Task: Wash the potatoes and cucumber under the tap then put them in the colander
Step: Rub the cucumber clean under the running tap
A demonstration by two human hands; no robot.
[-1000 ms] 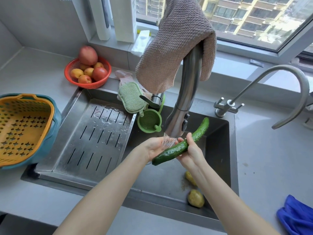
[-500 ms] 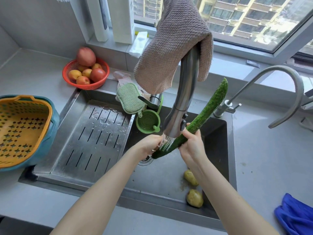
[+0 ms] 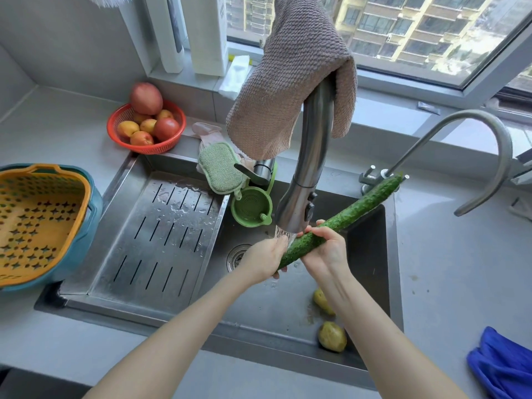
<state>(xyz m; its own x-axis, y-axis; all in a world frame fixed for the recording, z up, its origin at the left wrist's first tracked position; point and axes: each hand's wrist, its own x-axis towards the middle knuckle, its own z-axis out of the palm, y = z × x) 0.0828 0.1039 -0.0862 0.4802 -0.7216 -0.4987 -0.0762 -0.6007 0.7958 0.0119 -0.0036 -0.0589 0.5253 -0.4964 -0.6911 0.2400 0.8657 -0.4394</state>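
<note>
The person holds the long dark green bumpy cucumber (image 3: pixel 345 218) slantwise under the tall brushed-steel tap spout (image 3: pixel 311 168). Its low end lies just below the spout's mouth and its high end reaches away to the right of the spout, above the sink's far corner. The right grip (image 3: pixel 325 249) is closed round the middle part of the cucumber, with the fingers curled over the top. The left grip (image 3: pixel 264 260) is cupped round the low end, directly under the thin stream of water (image 3: pixel 283 233); how tightly it presses cannot be seen.

The step in hand seems to be the rinsing of the cucumber, and only its lower part is under the water. To do it well, the person should probably slide the cucumber through the stream along its whole length and turn it, while the left grip rubs the bumpy skin. A wet cucumber is slippery, so the right grip needs to be firm.

Two small yellowish potatoes (image 3: pixel 332 336) lie on the floor of the stainless steel sink (image 3: pixel 273 306), in front of the spout and toward the person, with some dirt around them. They appear not yet washed. The yellow perforated colander in its teal bowl (image 3: pixel 37 226) stands on the grey bench (image 3: pixel 446 269) far to the left of the spout and holds nothing, so most of the task remains.
</note>
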